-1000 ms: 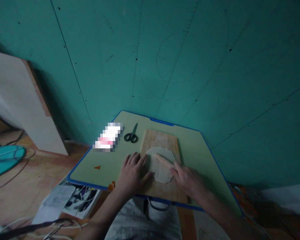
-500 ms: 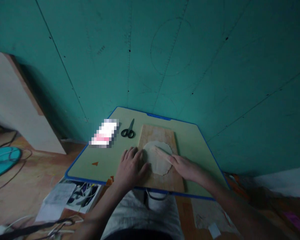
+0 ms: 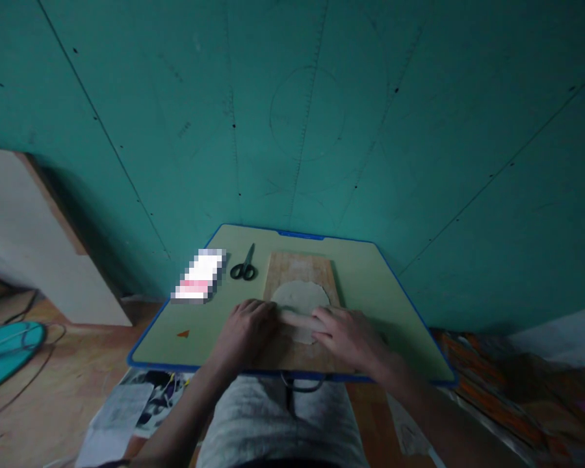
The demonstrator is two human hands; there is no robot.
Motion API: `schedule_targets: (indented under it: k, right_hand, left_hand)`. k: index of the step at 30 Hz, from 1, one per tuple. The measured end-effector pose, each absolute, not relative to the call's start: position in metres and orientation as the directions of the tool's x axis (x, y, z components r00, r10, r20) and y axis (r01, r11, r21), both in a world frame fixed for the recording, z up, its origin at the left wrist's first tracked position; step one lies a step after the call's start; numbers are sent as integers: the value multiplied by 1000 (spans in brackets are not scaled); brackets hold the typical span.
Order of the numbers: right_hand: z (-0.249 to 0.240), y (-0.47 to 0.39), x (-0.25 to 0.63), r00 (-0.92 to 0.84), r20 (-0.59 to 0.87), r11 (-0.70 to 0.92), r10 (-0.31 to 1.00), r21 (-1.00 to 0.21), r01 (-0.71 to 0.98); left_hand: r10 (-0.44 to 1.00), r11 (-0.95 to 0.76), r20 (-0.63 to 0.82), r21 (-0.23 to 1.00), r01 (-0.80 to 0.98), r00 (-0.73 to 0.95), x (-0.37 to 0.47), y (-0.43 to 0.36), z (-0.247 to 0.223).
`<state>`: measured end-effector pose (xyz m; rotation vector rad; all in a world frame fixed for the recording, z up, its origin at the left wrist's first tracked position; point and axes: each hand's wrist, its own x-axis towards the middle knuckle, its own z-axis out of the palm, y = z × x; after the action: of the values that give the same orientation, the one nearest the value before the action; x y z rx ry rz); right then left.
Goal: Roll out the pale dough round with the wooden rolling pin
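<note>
A flat round of dough lies on a wooden cutting board. Across its lower half runs a pale rolling pin, nearly level from side to side. My left hand is closed at the pin's left end, which its fingers hide. The fingers of my right hand wrap round the right end of the pin. Part of the dough's lower edge shows below the pin, between my hands.
The board rests on a small light-green table with a blue rim. Black-handled scissors and a blurred-out phone-like slab lie left of the board. An orange scrap is near the left edge. A green wall stands behind.
The rolling pin has turned from slanting to nearly level. My left hand has come from beside the dough onto the pin's left end. My right hand has swung lower with its end.
</note>
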<state>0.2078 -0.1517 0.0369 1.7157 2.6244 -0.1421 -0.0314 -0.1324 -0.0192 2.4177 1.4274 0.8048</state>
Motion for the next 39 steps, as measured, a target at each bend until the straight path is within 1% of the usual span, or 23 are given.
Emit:
schedule_targets:
  k: [3,7,11,14,17,21,24,26,29,34,37,39]
  right_hand:
    - [33,-145,220,-346,-22,344,938,-67,937]
    - [28,-135,239,-206,0,204,979,-124,971]
    - [22,-123,244,-49,15,51,999,-123,991]
    - [16,-115,240,7,32,-4,999,-117,993]
    - [10,-112,233,29,90,-17,996,-129,992]
    - [-1,-111,225,-41,222,77,974,-155,985]
    - [-7,-107,223,-37,269,86,962,-175,981]
    - [-9,-102,224,-24,247,74,969,-196,978]
    - [-8,-91,227,-26,176,65,984,-220,973]
    - [0,-74,228,-40,49,50,998,-215,975]
    - [6,-62,228,-11,-70,-5,997,-225,974]
    - [9,-53,227,16,-111,-41,994,-228,973]
  left_hand:
    - [867,-479,354,407,778,349,-43,-129,-15]
    - [872,-449,383,382,808,303,-61,-123,-18]
    - [887,-436,336,382,815,317,-59,-119,-13]
    - [897,-426,282,350,834,340,-41,-115,-2]
    - [907,-398,269,292,870,325,-19,-108,5]
    - [886,-382,348,170,909,307,-4,-101,-1]
    - [868,-371,386,90,924,311,-1,-99,-6]
    - [878,-344,375,68,936,296,0,-98,-5]
    - [903,-296,341,50,954,262,3,-91,-2]
    - [920,-250,312,-1,968,238,6,-75,-2]
    - [939,-216,276,0,976,207,8,-67,-2]
    - [956,-183,237,20,983,173,10,-60,1]
